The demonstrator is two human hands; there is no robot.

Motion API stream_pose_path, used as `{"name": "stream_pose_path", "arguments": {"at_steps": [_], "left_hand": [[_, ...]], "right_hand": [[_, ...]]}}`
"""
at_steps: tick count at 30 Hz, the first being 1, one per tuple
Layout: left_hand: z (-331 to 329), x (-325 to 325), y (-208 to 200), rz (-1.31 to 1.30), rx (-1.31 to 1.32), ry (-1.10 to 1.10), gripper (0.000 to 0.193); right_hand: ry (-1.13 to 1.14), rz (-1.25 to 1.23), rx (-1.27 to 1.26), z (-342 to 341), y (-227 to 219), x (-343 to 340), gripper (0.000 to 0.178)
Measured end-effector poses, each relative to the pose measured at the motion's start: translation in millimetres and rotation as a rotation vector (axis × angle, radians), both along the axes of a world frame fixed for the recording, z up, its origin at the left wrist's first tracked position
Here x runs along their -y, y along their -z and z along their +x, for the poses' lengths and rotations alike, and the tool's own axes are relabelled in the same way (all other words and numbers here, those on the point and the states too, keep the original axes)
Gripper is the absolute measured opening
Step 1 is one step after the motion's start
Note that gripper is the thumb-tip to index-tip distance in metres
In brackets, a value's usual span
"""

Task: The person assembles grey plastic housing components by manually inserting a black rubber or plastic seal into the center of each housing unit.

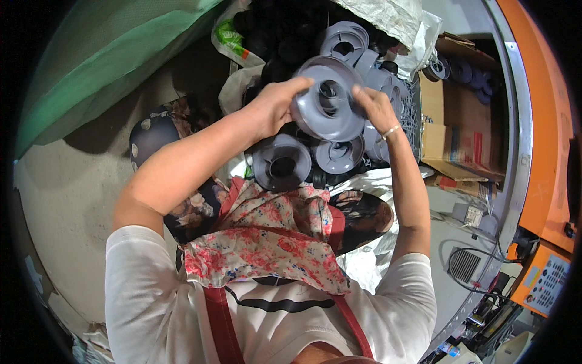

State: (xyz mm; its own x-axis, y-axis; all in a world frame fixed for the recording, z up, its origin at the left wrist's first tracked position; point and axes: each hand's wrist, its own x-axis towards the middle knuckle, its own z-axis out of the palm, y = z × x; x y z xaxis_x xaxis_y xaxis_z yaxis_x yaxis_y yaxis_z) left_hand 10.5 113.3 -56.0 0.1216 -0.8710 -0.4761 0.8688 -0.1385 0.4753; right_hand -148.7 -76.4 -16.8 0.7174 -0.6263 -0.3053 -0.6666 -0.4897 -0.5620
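Observation:
Both hands hold one grey plastic spool (327, 100) up in front of me, its round flange facing the camera. My left hand (273, 106) grips the flange's left edge, thumb over the top. My right hand (377, 109), with a thin band on the wrist, holds the right edge. Just below the held spool lie more grey spools (282, 162) in a heap over my lap, and further ones (345, 39) sit behind it beside black round parts (279, 36).
A cardboard box (461, 115) with dark round parts stands at the right. An orange machine (545, 121) with a button panel (545, 282) curves along the right edge. A green sack (103, 54) fills the upper left. A white woven bag (388, 15) lies at the top.

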Motion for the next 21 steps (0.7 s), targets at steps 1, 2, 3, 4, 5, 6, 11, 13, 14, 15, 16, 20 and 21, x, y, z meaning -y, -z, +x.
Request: {"name": "stream_pose_path", "arguments": {"at_steps": [1,2,3,4,5,6,11,13,14,15,16,20,21], "left_hand": [[7.9,0.7,-4.9,-0.007,0.027,-0.007,0.031],[14.9,1.9,-7.3,-0.012,0.054,-0.013,0.028],[21.7,4.4,-8.4,-0.021,0.063,-0.054,0.024],[25.3,6.5,-4.4,-0.05,0.24,-0.203,0.024],[27.6,7.3,-8.2,-0.011,0.346,-0.305,0.025],[29.9,7.6,-13.1,0.03,0.451,-0.405,0.027],[41.2,8.0,-14.7,0.21,0.532,-0.515,0.048],[42.1,10.9,-13.3,0.207,0.547,-0.538,0.047],[42.3,11.1,-10.8,0.204,0.547,-0.556,0.047],[44.1,11.0,-4.8,0.219,0.56,-0.522,0.045],[45.9,11.9,2.9,0.23,0.568,-0.489,0.043],[34.5,11.7,-2.2,-0.13,0.151,-0.334,0.031],[28.5,10.0,-10.4,-0.115,0.159,-0.284,0.024]], "right_hand": [[0.054,0.13,0.104,8.8,6.2,7.0,0.055],[0.225,0.221,0.189,19.1,23.8,18.8,0.051],[0.197,0.118,0.229,34.1,37.8,21.0,0.045],[0.163,0.018,0.271,51.9,51.2,20.9,0.044],[-0.062,-0.252,0.208,68.0,62.9,18.7,0.051],[-0.288,-0.522,0.145,83.3,74.5,17.4,0.063],[-0.397,-0.514,-0.166,141.3,122.2,9.1,0.083],[-0.373,-0.532,-0.278,143.9,121.3,16.8,0.082],[-0.368,-0.545,-0.339,147.3,110.1,14.4,0.082],[-0.255,-0.562,-0.164,138.9,99.3,7.7,0.081],[-0.248,-0.455,-0.046,130.1,84.9,5.1,0.081],[-0.395,-0.23,0.221,97.3,10.1,-19.6,0.08],[-0.392,-0.26,0.239,85.5,2.6,-27.0,0.081]]}}
